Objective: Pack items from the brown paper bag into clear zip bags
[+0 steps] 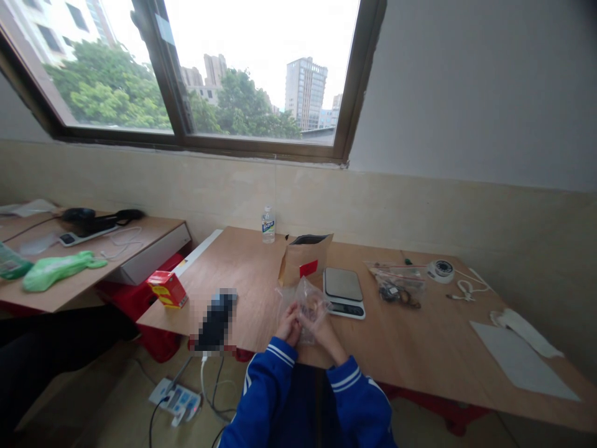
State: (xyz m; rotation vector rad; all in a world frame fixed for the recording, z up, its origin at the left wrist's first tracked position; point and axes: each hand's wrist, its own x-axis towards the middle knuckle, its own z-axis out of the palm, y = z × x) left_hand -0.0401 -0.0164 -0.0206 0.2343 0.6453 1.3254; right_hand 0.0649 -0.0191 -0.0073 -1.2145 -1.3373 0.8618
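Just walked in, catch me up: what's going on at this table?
A person in blue sleeves holds a small clear plastic bag with both hands, left hand and right hand together at the near edge of the wooden table. A digital scale lies just beside it, an open brown pouch behind.

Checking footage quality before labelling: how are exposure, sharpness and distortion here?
Head view: sky in the window blown out white; table softly lit, no hard shadows; wide lens bows the window frame; a pixelated patch hides something at the table's near edge; left hand, right hand and clear bag look small, soft.
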